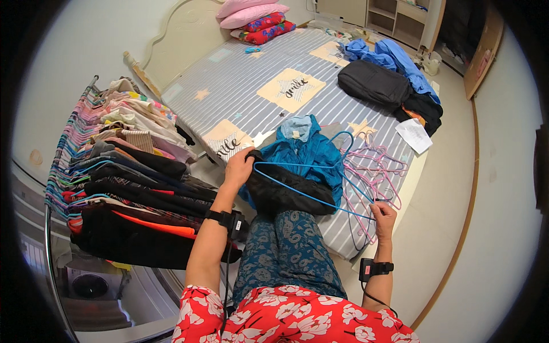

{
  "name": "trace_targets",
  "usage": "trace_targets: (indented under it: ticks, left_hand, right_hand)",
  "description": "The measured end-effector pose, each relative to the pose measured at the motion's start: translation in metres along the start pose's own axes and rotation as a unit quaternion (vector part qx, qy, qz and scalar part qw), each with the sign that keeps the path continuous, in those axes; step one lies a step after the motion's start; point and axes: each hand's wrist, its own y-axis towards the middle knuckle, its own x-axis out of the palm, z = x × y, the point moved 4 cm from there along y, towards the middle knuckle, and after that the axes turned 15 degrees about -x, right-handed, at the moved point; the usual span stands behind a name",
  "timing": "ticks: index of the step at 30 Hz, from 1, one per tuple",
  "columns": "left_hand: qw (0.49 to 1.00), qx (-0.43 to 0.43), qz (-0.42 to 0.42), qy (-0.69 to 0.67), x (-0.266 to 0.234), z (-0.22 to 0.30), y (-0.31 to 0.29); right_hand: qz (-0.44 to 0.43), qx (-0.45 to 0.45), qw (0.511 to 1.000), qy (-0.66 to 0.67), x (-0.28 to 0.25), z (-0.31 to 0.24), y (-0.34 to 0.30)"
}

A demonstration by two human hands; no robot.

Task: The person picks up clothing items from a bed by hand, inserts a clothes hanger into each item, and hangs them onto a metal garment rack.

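In my right hand (384, 216) is one lower corner of a blue clothes hanger (294, 164), the fingers closed around it. Its hook points toward the far side. The hanger's other corner reaches my left hand (239, 167), which grips the gathered edge of a black garment (280, 191). This black cloth lies in front of my knees, under the hanger. Just beyond it is a teal hooded jacket (311, 150) with a light blue hood lining; whether the two are one piece I cannot tell. Pink and purple hangers (374, 166) lie tangled by the jacket.
A rack of hanging clothes (137, 171) stands close on my left. The striped bed (229, 86) holds a black bag (374, 83), blue clothing (394, 57), a white paper (414, 136) and stacked pillows and bedding (257, 23). A wall (503, 200) rises on the right.
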Motion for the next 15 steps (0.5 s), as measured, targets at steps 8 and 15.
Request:
trace_targets:
  ticks: [8,15]
  left_hand:
    - [0.988,0.116,-0.005,0.106,-0.012,0.008,-0.011]
    - [0.988,0.052,-0.086,0.114,-0.010,0.005,-0.026]
  right_hand:
    - [-0.062,-0.141,0.985,-0.082,0.035,-0.022,0.032]
    - [-0.135,-0.323,0.898,-0.267,0.106,-0.055,0.057]
